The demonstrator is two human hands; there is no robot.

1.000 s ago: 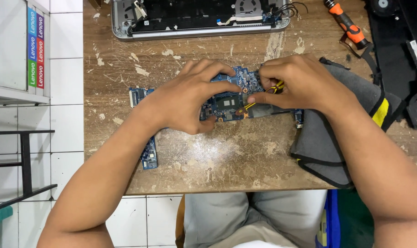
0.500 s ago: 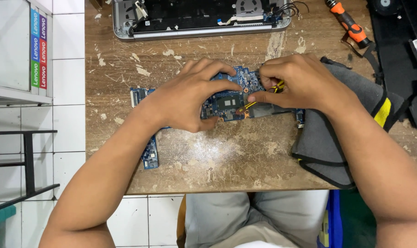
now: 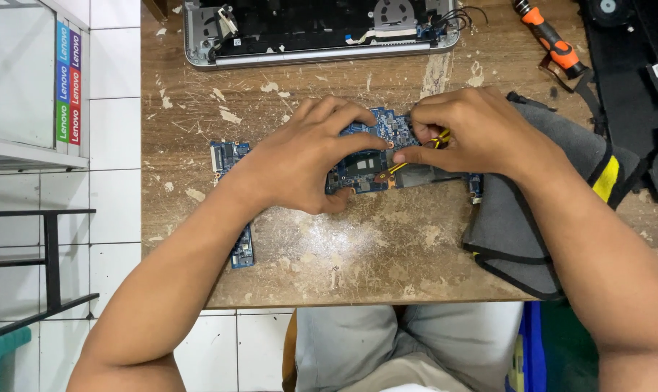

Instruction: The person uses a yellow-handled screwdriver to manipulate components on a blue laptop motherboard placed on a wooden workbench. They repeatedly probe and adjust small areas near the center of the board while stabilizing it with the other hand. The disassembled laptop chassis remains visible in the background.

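A blue laptop circuit board (image 3: 369, 170) lies flat on the worn wooden table (image 3: 343, 254). My left hand (image 3: 300, 156) presses down on the board's left half, fingers curled over its far edge. My right hand (image 3: 474, 131) pinches a small yellow-handled tool (image 3: 439, 136) against the board's right part. The tool's tip is hidden by my fingers. One blue end of the board (image 3: 227, 154) sticks out left of my left hand, and a narrow strip (image 3: 243, 247) shows under my left forearm.
An opened silver laptop base (image 3: 322, 29) lies at the table's far edge. An orange-handled screwdriver (image 3: 550, 36) rests at the far right beside black parts (image 3: 634, 65). A grey cloth with a yellow stripe (image 3: 554, 196) lies under my right forearm. White tiled floor lies to the left.
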